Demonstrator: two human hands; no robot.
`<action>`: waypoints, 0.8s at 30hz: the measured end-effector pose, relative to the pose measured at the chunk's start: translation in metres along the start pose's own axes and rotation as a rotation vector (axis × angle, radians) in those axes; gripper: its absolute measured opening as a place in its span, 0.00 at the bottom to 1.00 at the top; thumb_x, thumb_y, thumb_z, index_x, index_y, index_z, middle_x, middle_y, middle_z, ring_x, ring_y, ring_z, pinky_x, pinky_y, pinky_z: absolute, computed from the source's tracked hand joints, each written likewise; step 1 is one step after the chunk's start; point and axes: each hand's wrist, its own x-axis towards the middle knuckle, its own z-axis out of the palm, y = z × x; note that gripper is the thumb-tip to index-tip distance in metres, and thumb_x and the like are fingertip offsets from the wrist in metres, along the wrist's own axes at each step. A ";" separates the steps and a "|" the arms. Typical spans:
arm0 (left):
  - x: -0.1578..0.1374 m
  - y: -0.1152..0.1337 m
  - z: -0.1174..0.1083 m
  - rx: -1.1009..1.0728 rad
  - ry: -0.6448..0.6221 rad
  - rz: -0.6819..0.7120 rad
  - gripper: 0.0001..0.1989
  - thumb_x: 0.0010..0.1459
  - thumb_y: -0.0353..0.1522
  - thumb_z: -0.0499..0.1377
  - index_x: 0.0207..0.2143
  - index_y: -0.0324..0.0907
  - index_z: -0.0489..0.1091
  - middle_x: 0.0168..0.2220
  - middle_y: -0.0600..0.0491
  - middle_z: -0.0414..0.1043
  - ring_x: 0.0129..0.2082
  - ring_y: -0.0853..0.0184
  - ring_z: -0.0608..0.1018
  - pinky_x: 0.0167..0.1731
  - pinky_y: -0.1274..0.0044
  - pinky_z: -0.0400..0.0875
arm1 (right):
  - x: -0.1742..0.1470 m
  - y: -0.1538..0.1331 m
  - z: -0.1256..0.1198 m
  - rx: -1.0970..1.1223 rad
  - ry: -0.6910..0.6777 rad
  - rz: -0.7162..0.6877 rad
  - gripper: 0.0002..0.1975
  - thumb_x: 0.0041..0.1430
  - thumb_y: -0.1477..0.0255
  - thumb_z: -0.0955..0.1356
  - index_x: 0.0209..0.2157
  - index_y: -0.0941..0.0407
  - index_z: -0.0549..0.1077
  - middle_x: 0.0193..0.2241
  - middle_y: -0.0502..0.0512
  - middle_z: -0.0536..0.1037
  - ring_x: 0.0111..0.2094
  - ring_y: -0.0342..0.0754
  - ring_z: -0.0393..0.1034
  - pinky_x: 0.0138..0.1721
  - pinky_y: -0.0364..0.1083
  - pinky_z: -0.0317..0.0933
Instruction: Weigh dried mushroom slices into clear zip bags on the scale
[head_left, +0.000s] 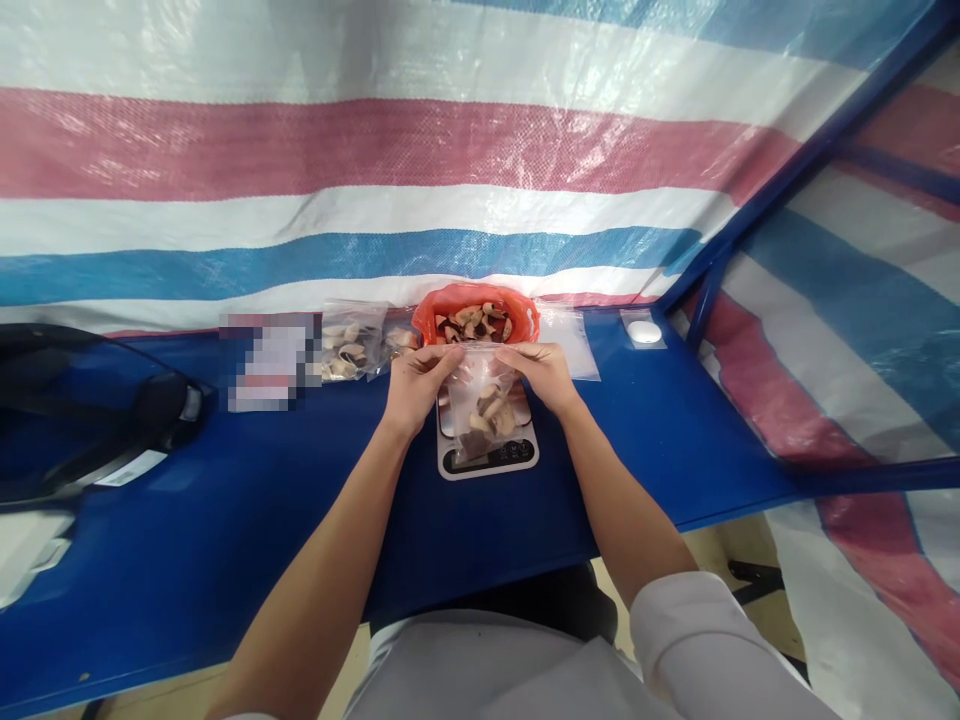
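Observation:
A clear zip bag [491,410] with pale and dark dried slices, perhaps mushroom, hangs between my hands above a kitchen scale [529,463]. My left hand [420,385] pinches the bag's top edge at its left corner. At the other corner, my right hand [544,372] has its thumb and fingers closed on the same edge. Part of the scale's metal plate and display is hidden by the bag. Just behind stands an open red plastic bag [429,315] holding more of the dried slices [472,322].
Filled clear bags [349,345] lie left of the red bag, beside a blurred-out packet [270,365]. Flat clear bags [574,345] and a white round object [645,333] lie to the right. A black strapped item [161,410] occupies the blue table's [300,520] left end. Striped sheeting [375,150] rises behind.

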 end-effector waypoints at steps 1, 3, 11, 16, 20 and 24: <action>0.000 0.001 0.000 0.014 -0.004 -0.009 0.20 0.45 0.47 0.71 0.30 0.39 0.81 0.25 0.51 0.79 0.23 0.67 0.77 0.24 0.77 0.73 | 0.000 0.000 0.000 0.000 0.009 -0.006 0.16 0.51 0.55 0.75 0.30 0.54 0.83 0.29 0.51 0.84 0.32 0.48 0.78 0.37 0.47 0.74; -0.001 0.002 0.000 0.034 0.004 -0.027 0.21 0.45 0.48 0.71 0.30 0.39 0.81 0.25 0.51 0.79 0.22 0.67 0.76 0.23 0.76 0.73 | 0.000 0.000 -0.001 0.016 0.013 -0.007 0.16 0.51 0.55 0.75 0.30 0.54 0.83 0.29 0.52 0.84 0.33 0.49 0.78 0.36 0.47 0.74; 0.001 0.005 -0.006 -0.058 0.121 0.036 0.18 0.48 0.45 0.71 0.34 0.40 0.83 0.29 0.53 0.80 0.27 0.69 0.76 0.31 0.77 0.71 | -0.004 -0.012 -0.001 0.145 -0.168 0.099 0.20 0.48 0.58 0.77 0.40 0.54 0.80 0.37 0.53 0.84 0.36 0.49 0.80 0.33 0.46 0.75; 0.003 0.018 -0.017 -0.032 0.185 0.085 0.18 0.50 0.45 0.69 0.34 0.40 0.82 0.33 0.51 0.81 0.31 0.66 0.78 0.34 0.75 0.73 | 0.005 -0.017 0.021 0.037 -0.222 0.064 0.18 0.47 0.63 0.77 0.40 0.54 0.80 0.36 0.53 0.84 0.38 0.50 0.79 0.40 0.49 0.75; 0.004 0.032 -0.045 0.195 0.139 0.159 0.19 0.55 0.47 0.65 0.36 0.40 0.81 0.31 0.50 0.81 0.28 0.66 0.78 0.31 0.76 0.74 | 0.019 -0.019 0.041 -0.062 -0.187 -0.046 0.12 0.50 0.64 0.75 0.35 0.55 0.81 0.33 0.53 0.83 0.38 0.51 0.79 0.45 0.51 0.73; 0.009 0.045 -0.086 0.566 0.164 0.275 0.19 0.59 0.46 0.60 0.38 0.41 0.80 0.34 0.49 0.82 0.33 0.62 0.81 0.38 0.74 0.75 | 0.038 -0.016 0.060 -0.061 -0.209 -0.085 0.11 0.54 0.63 0.73 0.36 0.55 0.81 0.36 0.54 0.84 0.39 0.50 0.79 0.45 0.50 0.72</action>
